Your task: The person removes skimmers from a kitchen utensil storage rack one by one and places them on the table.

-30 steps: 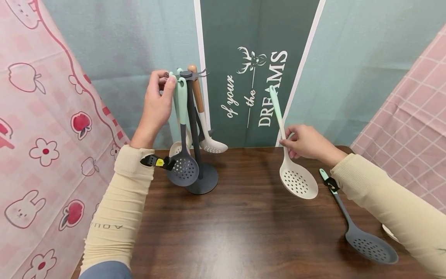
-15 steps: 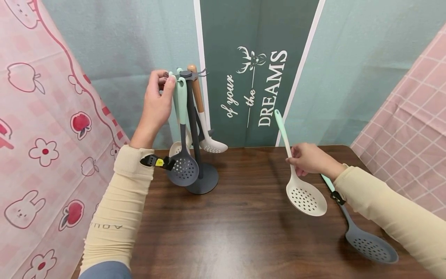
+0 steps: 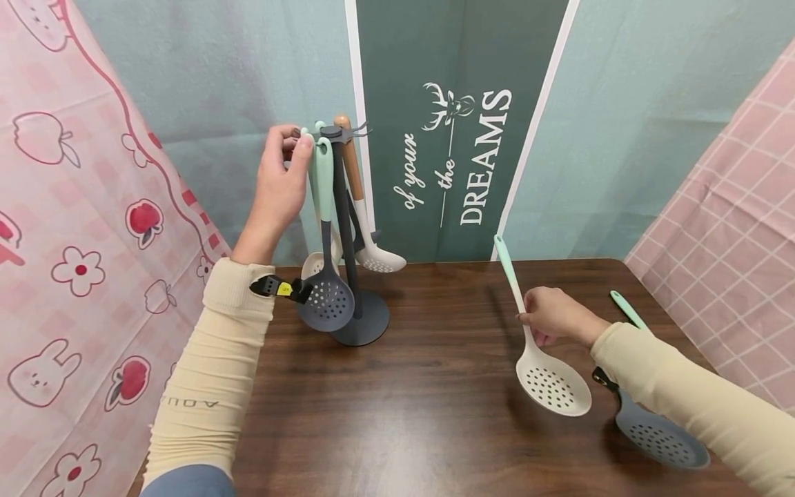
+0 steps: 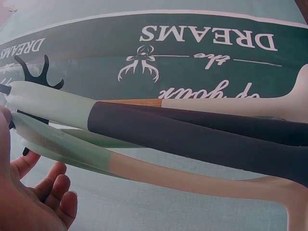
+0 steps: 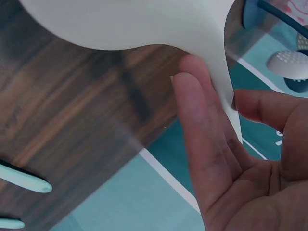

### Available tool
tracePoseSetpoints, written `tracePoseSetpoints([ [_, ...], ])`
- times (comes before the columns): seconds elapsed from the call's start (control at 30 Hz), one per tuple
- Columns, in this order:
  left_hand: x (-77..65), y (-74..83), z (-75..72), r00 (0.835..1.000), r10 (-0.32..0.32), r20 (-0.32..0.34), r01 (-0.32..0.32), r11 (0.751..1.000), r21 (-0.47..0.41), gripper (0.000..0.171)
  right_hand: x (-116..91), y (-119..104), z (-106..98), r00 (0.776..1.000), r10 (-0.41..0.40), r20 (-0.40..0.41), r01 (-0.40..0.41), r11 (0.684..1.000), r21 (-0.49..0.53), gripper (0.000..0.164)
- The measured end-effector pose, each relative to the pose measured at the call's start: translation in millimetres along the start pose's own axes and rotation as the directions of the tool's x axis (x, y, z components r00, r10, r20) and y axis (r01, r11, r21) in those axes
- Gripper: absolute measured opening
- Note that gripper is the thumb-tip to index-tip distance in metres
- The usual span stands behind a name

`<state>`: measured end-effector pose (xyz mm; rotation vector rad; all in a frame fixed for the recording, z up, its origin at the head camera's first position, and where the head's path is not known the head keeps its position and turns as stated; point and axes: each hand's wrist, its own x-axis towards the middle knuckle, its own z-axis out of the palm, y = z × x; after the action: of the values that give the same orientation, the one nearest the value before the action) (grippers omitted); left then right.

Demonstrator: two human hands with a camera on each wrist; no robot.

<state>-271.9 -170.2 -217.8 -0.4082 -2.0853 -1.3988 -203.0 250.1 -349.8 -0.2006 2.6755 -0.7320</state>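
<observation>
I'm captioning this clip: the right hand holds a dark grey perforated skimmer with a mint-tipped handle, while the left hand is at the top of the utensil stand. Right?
Not quite: the perforated skimmer in the right hand is off-white, not dark grey, as the head view shows. The rest holds.

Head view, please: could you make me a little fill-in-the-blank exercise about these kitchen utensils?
1. The hand at the top of the dark stand is the person's ____ hand.
2. The right hand holds the white skimmer by its ____.
3. The largest word on the backdrop reads ____.

Missing words: left; handle; DREAMS.
</observation>
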Motion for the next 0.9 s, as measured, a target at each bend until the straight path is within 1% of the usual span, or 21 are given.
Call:
tracePoseSetpoints([
  [0.2,-0.9,0.9,-0.4,1.0,-0.02,0.006,0.02,1.0,0.001,0.034,-4.4,12.9,17.9,0.999,0.032,0.022,-0.032,0.999,-0.01,0.015],
  [0.3,-0.8,0.6,-0.5,0.999,-0.033,0.008,0.033,0.999,0.002,0.032,-6.4,16.9,25.5,0.999,0.036,0.023,-0.035,0.999,-0.023,0.016],
  [0.37,-0.5,0.4,-0.4,0.999,-0.038,0.008,0.038,0.999,0.003,0.032,-7.5,18.5,29.0,0.998,0.056,0.023,-0.055,0.998,-0.027,0.016],
  [0.53,0.1,-1.1,0.1,0.999,-0.032,0.012,0.032,0.999,0.0,0.032,-8.9,23.0,32.4,0.993,0.118,0.025,-0.117,0.992,-0.035,0.014],
  [0.6,0.2,-1.8,0.1,0.999,-0.032,0.012,0.032,0.999,0.0,0.032,-9.4,25.4,32.6,0.991,0.129,0.024,-0.128,0.991,-0.04,0.015],
  [0.67,0.5,-2.0,-0.1,0.999,-0.034,0.011,0.034,0.999,0.0,0.033,-10.1,27.7,32.4,0.99,0.135,0.027,-0.134,0.99,-0.044,0.016],
  [0.9,0.9,-3.0,0.4,0.999,-0.033,0.011,0.033,0.999,-0.006,0.032,-14.8,36.4,34.3,0.992,0.12,0.049,-0.118,0.992,-0.049,0.019],
])
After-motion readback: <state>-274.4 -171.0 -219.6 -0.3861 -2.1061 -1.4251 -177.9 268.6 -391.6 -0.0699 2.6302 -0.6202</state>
